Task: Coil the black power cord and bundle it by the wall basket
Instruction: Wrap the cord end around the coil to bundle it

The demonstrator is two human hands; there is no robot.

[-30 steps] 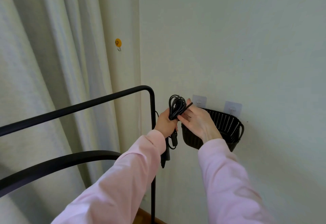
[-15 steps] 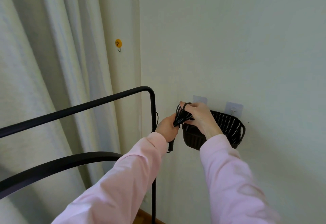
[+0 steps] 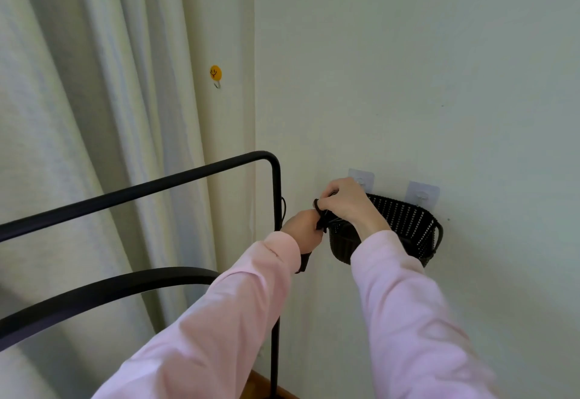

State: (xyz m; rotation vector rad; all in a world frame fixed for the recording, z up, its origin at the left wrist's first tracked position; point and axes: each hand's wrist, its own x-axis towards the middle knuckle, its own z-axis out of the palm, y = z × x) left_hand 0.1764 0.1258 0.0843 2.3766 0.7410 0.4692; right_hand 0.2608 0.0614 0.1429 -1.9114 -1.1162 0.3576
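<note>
Two hands on the black cord, right at the left end of the wall basket.

Left hand [image 3: 303,229] is clenched around the bunched cord [image 3: 321,221] just left of the basket [image 3: 408,226], and a dark end of it pokes out below the fist. Right hand [image 3: 346,202] comes in over the basket's left rim, fingers pinched on the top of the same bundle, so the cord sits squeezed between both hands, touching or nearly touching the rim. Basket hangs on the wall from two clear stick-on hooks [image 3: 422,193], one partly hidden behind the right hand. Left of the basket stands a black metal rack [image 3: 276,185]; farther left, pale curtains [image 3: 94,116] and a small yellow smiley hook [image 3: 215,73] higher up.
</note>
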